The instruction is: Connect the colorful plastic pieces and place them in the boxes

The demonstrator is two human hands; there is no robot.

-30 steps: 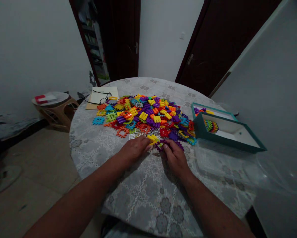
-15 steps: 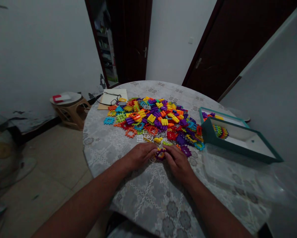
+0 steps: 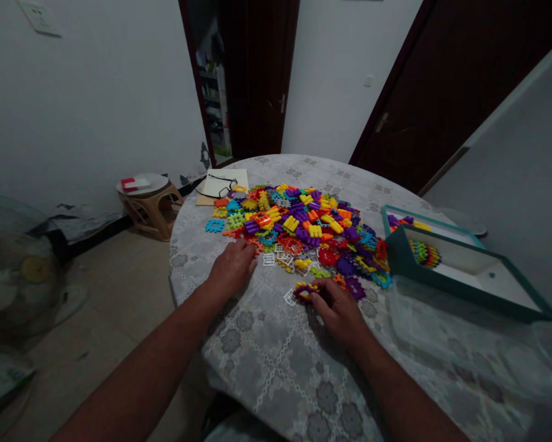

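Near the middle of the surface (image 3: 276,368), on the near side of the pile, sits a purple-and-yellow piece (image 3: 302,292), pinched between thumb and fingers of the right hand (image 3: 339,310). Right grip closed on it. White lattice piece (image 3: 290,298) just left of it. Purple square piece (image 3: 355,288) just right of the right hand's fingers, lying flat. Left hand (image 3: 232,269) at the pile's left near edge, fingers curled by an orange piece (image 3: 257,245); left grip cannot be told, fingertips partly hidden. Pile of coloured plastic pieces (image 3: 298,221) on the far side of both hands, mixed yellow, purple, red, blue, green. Right of pile: dark green box (image 3: 460,291) with rainbow-coloured pieces (image 3: 425,253) inside at its left end; clear plastic container (image 3: 435,319) on its near side. Far left: glasses (image 3: 224,192) on a pale pad (image 3: 239,175). Off the surface, left: stool (image 3: 152,212) with red-and-white box (image 3: 136,183) on top.
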